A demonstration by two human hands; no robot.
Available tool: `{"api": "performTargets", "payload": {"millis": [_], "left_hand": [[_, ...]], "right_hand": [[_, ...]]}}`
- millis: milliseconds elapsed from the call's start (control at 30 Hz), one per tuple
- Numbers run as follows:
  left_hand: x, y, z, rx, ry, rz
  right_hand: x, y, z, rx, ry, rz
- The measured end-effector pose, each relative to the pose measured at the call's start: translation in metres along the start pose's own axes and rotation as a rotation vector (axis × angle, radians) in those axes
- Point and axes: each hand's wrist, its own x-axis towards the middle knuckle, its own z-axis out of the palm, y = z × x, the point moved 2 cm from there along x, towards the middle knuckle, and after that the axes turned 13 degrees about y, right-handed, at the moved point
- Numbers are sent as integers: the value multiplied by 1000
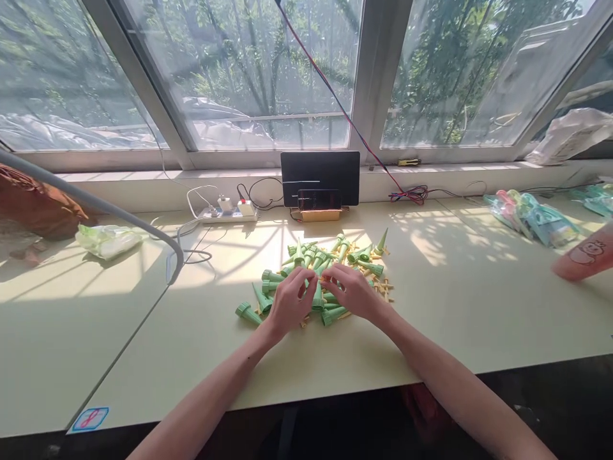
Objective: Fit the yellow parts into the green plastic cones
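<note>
In the middle of the table lies a loose heap of green plastic cone-shaped spikes [261, 299] with ribbed caps. Small yellow plastic pieces [384, 289], some cross-shaped, are scattered among them, mostly on the right. Over the front of this heap, my left hand [293, 295] has its thumb and fingers pinched together. Facing it, almost touching, my right hand [354, 291] is pinched as well. A tiny orange-yellow bit shows at the right fingertips, too small to name. The left fingers hide whatever is between them.
Behind the heap, a dark tablet [320, 169] leans at the window with a phone [318, 199] before it. A power strip [230, 214] stands left of them. A grey tube [119, 220] arches in from the left. Plastic packets [536, 217] and a pink cup [584, 255] are at right.
</note>
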Motion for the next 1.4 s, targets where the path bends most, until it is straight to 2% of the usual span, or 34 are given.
{"api": "performTargets", "payload": {"millis": [233,567,800,1100,1400], "left_hand": [[-2,-2,1,2,-10,-14],[-1,-1,1,106,-41,-83],[-4,4,4,236,-243,-40],[-3,9,4,242,-302,35],[-6,6,6,217,-291,44]], "right_hand": [[1,0,1,117,26,89],[1,3,-1,106,74,117],[2,7,-3,53,203,207],[1,6,1,80,199,184],[1,7,0,74,213,206]]}}
